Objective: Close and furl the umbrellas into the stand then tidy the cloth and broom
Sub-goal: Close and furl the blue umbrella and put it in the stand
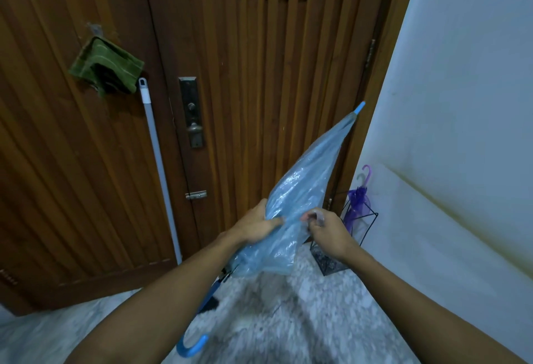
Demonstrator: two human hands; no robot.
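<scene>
Head view: closed blue umbrella (305, 187) held slantwise before a wooden door (245, 60), tip up-right, hooked handle low near the floor (331, 320). Left hand (256, 226) clamped round the loose canopy; right hand (328, 229) pinching what looks like its strap. Thin, crinkly, likely slippery plastic; best gathered near the ribs. Wire stand (362, 229) close right, by the wall, purple umbrella (357, 202) inside. Green cloth (106, 67) and broom (157, 155) at the door, left. Little room rightward.

Your forearms are bare, with no sleeves in view. Your left hand (256, 226) and right hand (328, 233) wear no gloves.
</scene>
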